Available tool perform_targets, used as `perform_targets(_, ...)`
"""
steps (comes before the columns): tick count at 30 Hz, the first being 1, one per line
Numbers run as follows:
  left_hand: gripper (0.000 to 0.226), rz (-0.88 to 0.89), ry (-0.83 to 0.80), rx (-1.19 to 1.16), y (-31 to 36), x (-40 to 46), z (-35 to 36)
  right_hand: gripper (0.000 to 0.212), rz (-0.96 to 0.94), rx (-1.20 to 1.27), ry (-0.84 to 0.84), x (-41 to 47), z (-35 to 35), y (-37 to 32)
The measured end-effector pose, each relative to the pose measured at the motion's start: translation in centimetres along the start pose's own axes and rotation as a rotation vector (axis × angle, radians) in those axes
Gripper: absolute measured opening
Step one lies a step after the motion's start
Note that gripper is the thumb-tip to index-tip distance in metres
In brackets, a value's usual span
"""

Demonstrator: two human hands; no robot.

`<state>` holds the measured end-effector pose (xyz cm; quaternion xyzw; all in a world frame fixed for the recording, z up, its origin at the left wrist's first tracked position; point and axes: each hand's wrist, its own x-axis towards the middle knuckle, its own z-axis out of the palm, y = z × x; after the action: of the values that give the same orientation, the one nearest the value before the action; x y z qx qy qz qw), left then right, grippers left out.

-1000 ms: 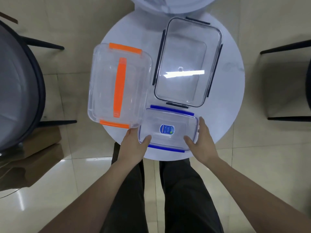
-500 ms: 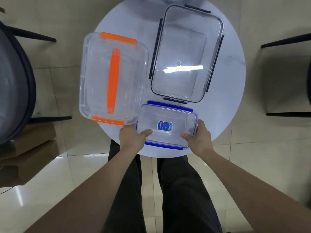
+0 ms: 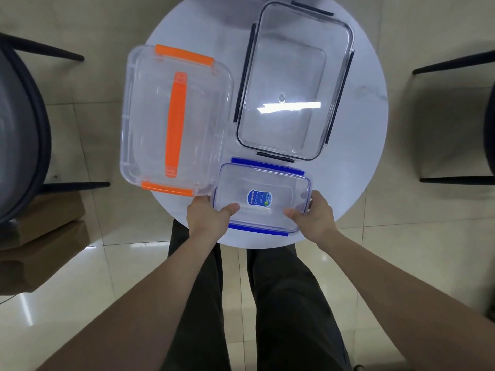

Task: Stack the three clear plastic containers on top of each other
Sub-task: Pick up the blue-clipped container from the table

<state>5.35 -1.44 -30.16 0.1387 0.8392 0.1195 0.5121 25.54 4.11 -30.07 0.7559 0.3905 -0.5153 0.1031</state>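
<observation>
Head view shows, nearest the person, the left hand (image 3: 207, 216) and the right hand (image 3: 312, 214) clasping the short ends of the blue-clipped container (image 3: 261, 198), thumbs laid over the lid and the other fingers tucked round its sides. This smallest box sits at the near edge of the round white surface (image 3: 359, 156). Whether it is lifted clear of the surface cannot be told. Just beyond it on the left, with their corners touching or nearly so, lies the orange-handled container (image 3: 176, 120), which overhangs the surface's left edge. Farther off on the right sits the dark-clipped container (image 3: 294, 84).

Nothing is stacked yet. As the smallest, the held box probably belongs on top, so the two larger ones should be stacked first. Lifting it level with even pressure from both hands should keep the slick plastic from twisting, and raising it well clear should avoid nudging the overhanging orange box.
</observation>
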Motion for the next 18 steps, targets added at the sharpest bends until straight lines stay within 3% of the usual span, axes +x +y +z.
perform_targets(18,0.06,0.024,-0.044,-0.006,-0.8,-1.3,0.2,0.056,-0.025,-0.03,-0.023,-0.3,-1.0,1.2)
